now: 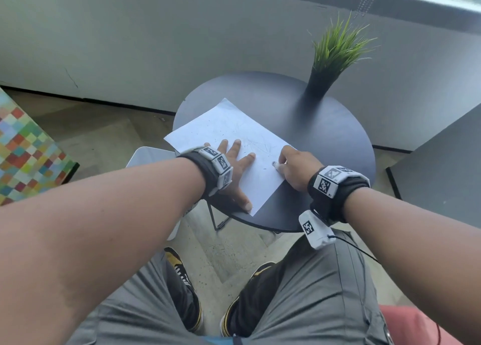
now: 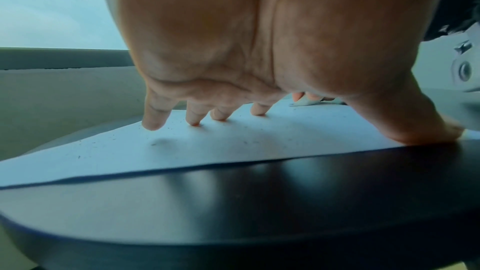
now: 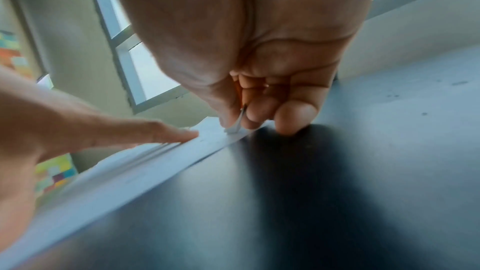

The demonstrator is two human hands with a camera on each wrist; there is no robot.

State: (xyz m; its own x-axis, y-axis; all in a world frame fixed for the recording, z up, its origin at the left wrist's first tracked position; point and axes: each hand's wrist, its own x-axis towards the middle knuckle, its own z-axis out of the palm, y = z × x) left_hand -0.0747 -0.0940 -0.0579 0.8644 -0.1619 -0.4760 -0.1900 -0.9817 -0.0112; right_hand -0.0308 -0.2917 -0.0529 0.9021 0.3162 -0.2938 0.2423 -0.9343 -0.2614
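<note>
The left hand (image 1: 234, 167) is pressing spread-flat on the paper sheet (image 1: 229, 125) while the right hand (image 1: 296, 167) is pinching a white eraser (image 3: 233, 128), with faint scribbles (image 1: 257, 144) seemingly left to rub out.

Our right hand (image 3: 259, 65) at twelve o'clock pinching a small white object (image 3: 234, 127) against the paper (image 3: 130, 178), our left hand (image 3: 78, 130) flat on it at nine o'clock, dark desk (image 3: 350, 192) beneath

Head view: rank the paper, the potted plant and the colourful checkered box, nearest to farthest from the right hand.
1. Paper, under the right hand and its white eraser.
2. Potted plant, far side of the table.
3. Checkered box, far left, off the table.
</note>
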